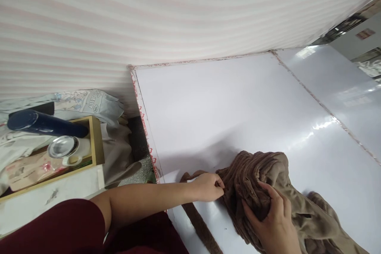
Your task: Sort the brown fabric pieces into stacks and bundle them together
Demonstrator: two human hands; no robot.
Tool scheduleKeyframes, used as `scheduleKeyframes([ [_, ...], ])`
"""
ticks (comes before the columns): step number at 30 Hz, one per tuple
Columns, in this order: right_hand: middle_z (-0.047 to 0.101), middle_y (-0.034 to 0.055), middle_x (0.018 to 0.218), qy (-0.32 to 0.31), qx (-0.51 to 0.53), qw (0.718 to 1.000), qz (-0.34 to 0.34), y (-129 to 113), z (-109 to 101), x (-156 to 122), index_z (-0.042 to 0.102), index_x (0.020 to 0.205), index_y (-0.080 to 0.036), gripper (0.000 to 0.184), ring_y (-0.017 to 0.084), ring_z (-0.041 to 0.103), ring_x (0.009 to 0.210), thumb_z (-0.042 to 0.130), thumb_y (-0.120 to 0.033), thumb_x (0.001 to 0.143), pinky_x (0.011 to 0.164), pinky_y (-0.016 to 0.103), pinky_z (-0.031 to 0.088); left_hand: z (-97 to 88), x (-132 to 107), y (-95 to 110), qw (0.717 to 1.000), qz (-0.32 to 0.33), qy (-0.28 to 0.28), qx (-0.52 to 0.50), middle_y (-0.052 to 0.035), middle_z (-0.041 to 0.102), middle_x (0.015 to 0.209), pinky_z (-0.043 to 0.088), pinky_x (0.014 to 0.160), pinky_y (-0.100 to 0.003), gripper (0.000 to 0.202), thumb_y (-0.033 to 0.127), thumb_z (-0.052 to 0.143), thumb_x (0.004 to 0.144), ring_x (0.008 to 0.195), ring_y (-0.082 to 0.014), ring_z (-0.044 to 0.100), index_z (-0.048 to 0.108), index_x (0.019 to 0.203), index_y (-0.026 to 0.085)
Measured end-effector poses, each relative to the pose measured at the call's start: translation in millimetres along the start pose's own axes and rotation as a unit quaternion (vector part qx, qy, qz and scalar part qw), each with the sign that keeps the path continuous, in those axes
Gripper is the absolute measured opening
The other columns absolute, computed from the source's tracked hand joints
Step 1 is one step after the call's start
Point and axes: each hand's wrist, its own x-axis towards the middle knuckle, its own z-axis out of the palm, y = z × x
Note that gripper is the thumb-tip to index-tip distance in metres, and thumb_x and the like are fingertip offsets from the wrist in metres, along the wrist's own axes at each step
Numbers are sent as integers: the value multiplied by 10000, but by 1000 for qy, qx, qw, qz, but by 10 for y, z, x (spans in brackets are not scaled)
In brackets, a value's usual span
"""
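Observation:
A thick bundle of brown plush fabric [247, 174], gathered in many folded layers, lies at the front of the white table. My right hand [275, 216] is wrapped over its near side, thumb and fingers gripping the folds. At its left edge, my left hand [210, 187] is closed in a pinch against the fabric; the exact bit between its fingertips is hidden. A narrow brown fabric strip [201, 226] loops out behind my left wrist and runs toward the bottom of the view. Smoother brown cloth [315, 214] trails from the bundle to the right.
The white tabletop [208, 107] has taped edges and a taped seam. A striped pale curtain [178, 16] hangs behind it. On the left, a wooden tray [97, 139] holds a dark blue bottle [50, 124], a lidded cup [64, 147] and a pinkish packet [35, 170].

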Motion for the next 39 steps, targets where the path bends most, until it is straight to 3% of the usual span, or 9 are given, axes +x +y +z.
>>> scheduleKeyframes([
  [3,466,124,1150,-1,-3,1000,5,3,-1,11,402,1213,-213,521,312,561,985,453,-499,780,611,396,525,38,-3,24,1000,9,1,24,3,560,657,378,589,-255,280,202,544,612,599,-142,467,671,862,201],
  [8,461,117,1137,2,-11,1000,-28,34,28,2,392,1233,-209,576,294,571,964,478,-538,768,609,357,529,153,11,158,998,5,-66,-17,14,621,707,435,673,-243,269,151,503,608,690,-154,538,701,779,215],
  [13,450,122,1172,-27,-140,990,2,-135,-13,-19,332,1318,-234,629,280,625,817,477,-547,792,499,336,502,183,18,163,994,-7,-96,-48,22,627,737,446,676,-232,362,116,500,598,678,-136,537,708,870,232],
  [18,464,100,1117,-29,-137,990,7,-168,11,-38,315,1330,-265,559,254,633,760,466,-467,831,464,310,485,70,-56,34,1000,-6,-9,-15,-12,595,774,415,619,-241,407,149,484,653,651,-137,496,645,1024,191],
  [21,461,96,1120,-31,-121,992,14,-110,34,-45,307,1337,-271,580,263,631,776,485,-465,821,464,315,488,45,-94,-32,999,-23,24,12,-34,583,762,402,612,-262,367,158,507,644,643,-151,484,656,979,156],
  [24,465,98,1115,-27,-119,992,10,-76,39,-42,315,1335,-265,587,265,634,761,491,-475,816,460,318,489,109,-97,-39,1000,-10,-2,9,-9,573,713,392,624,-256,362,124,539,614,640,-148,482,685,939,185],
  [29,485,113,1103,-6,-117,993,-16,-85,5,-32,338,1327,-233,591,274,633,772,468,-500,816,454,326,486,282,-72,-14,996,-12,-61,-60,41,497,618,352,554,-202,493,56,518,622,548,-92,406,666,1051,250],
  [35,439,152,1233,22,-212,976,-48,-175,-3,-91,314,1366,-193,693,319,607,805,507,-523,787,642,415,503,392,-47,-172,981,-62,-124,-133,63,420,563,295,461,-176,656,42,550,599,484,-70,351,559,1202,302],
  [39,453,166,1191,29,-231,970,-66,-208,50,-141,297,1375,-178,676,315,600,781,499,-486,808,628,399,492,405,-25,-241,979,-39,-134,-148,70,426,560,291,452,-167,684,19,530,588,477,-66,347,552,1203,317],
])
